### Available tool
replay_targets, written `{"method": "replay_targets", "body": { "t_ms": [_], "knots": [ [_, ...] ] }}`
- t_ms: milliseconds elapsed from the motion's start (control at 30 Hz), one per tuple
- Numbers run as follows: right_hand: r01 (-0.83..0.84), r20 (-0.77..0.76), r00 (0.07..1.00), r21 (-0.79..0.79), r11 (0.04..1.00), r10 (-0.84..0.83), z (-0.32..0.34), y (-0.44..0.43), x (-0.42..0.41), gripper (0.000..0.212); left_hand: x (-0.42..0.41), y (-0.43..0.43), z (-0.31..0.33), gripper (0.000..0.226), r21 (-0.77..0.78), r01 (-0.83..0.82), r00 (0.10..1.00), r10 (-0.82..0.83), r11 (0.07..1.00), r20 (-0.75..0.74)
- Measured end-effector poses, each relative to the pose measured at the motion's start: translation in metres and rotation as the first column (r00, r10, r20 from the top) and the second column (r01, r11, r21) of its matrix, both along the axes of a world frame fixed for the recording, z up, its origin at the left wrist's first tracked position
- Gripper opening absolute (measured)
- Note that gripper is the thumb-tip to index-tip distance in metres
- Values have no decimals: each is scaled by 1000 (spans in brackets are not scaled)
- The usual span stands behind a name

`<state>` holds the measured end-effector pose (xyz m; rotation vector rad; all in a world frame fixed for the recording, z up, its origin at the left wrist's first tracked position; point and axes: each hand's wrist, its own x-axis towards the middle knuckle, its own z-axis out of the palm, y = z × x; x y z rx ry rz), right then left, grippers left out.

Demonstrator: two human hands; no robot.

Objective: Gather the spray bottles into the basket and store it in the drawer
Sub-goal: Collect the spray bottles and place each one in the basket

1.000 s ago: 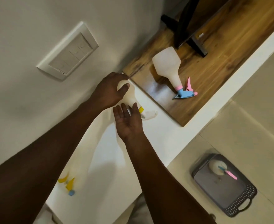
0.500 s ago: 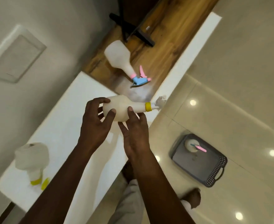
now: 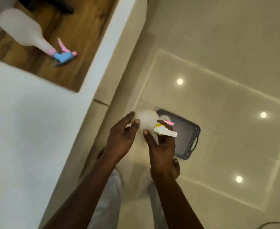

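Up on the wood table (image 3: 66,52), upper left, a pink-and-blue bottle (image 3: 25,33) lies on its side, not yet gathered. Mid-frame, your left hand (image 3: 121,139) and right hand (image 3: 161,146) each curl their grip round the yellow-necked bottle (image 3: 146,120). You hold it over the grey basket (image 3: 185,134) on the floor, likely to drop it in.

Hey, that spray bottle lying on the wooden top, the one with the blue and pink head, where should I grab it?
Probably the tapered neck just behind the pink collar, coming from above. The spray bottle lies on its side on the wooden top, so the neck is the slimmest part to wrap, and the trigger head stops slipping.
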<state>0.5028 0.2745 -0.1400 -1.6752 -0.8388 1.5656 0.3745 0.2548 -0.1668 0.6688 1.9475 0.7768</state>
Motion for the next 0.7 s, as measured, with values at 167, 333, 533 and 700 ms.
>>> {"method": "replay_targets", "body": {
  "t_ms": [167, 333, 533, 700],
  "knots": [
    [-97, 132, 987, 7, 995, 95, -67, -5, 76, 51, 76, -1, -73, 40, -85, 16, 995, -7, 996, 103],
    [-151, 220, 963, -52, 987, 158, -151, -20, 120, 52, 123, -12, -150, 37, -170, 45, 985, -15, 984, 175],
    [-263, 283, 921, -56, 963, 268, -250, -23, 147, 52, 146, -22, -233, 41, -254, -30, 980, 79, 967, 185],
    [-316, 330, 892, -36, 948, 310, -317, -22, 154, 52, 154, -18, -291, 39, -283, -38, 986, 81, 958, 144]
  ]
}}
